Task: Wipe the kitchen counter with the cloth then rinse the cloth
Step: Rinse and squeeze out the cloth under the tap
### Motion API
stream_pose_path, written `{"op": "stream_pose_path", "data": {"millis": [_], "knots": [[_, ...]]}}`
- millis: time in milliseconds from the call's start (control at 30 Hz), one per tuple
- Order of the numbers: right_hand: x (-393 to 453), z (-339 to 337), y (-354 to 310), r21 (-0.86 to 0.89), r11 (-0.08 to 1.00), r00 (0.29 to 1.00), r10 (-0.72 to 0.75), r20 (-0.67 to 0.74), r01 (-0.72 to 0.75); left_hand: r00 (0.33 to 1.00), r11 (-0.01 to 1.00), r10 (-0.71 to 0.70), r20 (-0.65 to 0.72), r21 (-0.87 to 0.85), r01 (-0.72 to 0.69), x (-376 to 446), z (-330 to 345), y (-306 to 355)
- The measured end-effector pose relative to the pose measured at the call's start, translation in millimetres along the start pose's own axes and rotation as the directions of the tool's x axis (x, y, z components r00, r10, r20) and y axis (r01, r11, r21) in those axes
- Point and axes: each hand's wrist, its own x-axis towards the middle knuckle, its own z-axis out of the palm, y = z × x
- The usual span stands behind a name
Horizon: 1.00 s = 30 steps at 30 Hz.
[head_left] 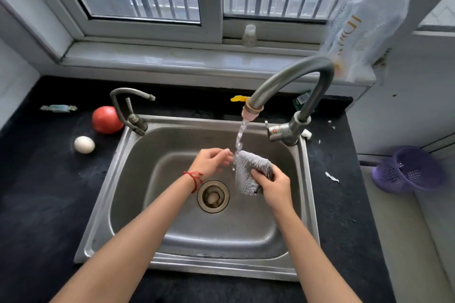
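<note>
Over sink (128, 152), right hand (274, 186) gripping cloth (250, 170)

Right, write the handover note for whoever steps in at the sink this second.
Right hand: gripping the bunched grey knitted cloth under the running stream from the tall curved steel tap.
Left hand: fingers loosely curled beside the stream, not holding the cloth.
Both are over the stainless steel sink.
Done: cloth under water, rinse started.
Left: finish rinsing, then shut off the tap. Bits remain on the black counter; wiping can't be confirmed.
</note>
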Motion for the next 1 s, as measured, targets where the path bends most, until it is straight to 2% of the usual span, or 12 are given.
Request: {"op": "stream_pose_path", "data": {"millis": [67,133,200,267,400,500,567,733,833,933,1000], "knots": [[12.2,13.5,1.2,0.096,0.994,0.999,0.049,0.02,-0.051,0.99,0.969,-0.136,0.043,-0.201,0.142,-7.1,3.8,-10.9],[24.2,25.1,8.2,0.17,0.978,0.992,0.112,0.057,-0.12,0.969,0.868,-0.216,0.118,-0.43,0.246,-11.8,8.4,-16.9],[33.8,34.5,16.1,0.191,0.966,0.983,0.163,0.089,-0.177,0.965,0.784,-0.209,0.16,-0.562,0.263,-13.1,12.8,-20.3],[39.3,40.6,21.8,0.153,0.973,0.983,0.159,0.097,-0.172,0.97,0.772,-0.213,0.118,-0.587,0.241,-13.3,16.6,-21.9],[46.1,43.9,29.0,-0.12,0.991,0.995,0.064,0.073,-0.055,0.962,0.831,-0.271,-0.044,-0.514,0.211,-4.5,19.9,-32.7],[52.0,42.8,36.3,-0.378,0.925,0.999,-0.034,0.009,0.035,0.945,0.875,-0.292,-0.146,-0.441,0.202,2.6,22.7,-42.7],[54.9,43.2,38.6,-0.462,0.884,0.997,-0.081,-0.01,0.067,0.923,0.892,-0.32,-0.213,-0.397,0.218,5.2,25.4,-47.5],[61.0,50.5,45.2,-0.351,0.936,0.999,0.014,0.049,0.004,0.908,0.916,-0.329,-0.257,-0.319,0.242,12.2,30.1,-52.7],[68.4,51.3,48.1,-0.251,0.965,0.997,0.082,0.012,-0.076,0.943,0.977,-0.186,-0.277,-0.157,0.146,11.4,29.5,-52.1],[76.2,50.4,46.0,-0.054,0.957,0.958,0.284,-0.039,-0.285,0.991,0.987,-0.088,-0.104,-0.144,0.073,7.8,30.4,-52.3],[79.1,49.4,43.1,0.099,0.887,0.889,0.456,-0.034,-0.451,0.998,0.986,-0.052,0.016,-0.16,0.054,4.8,31.7,-56.0]]}}
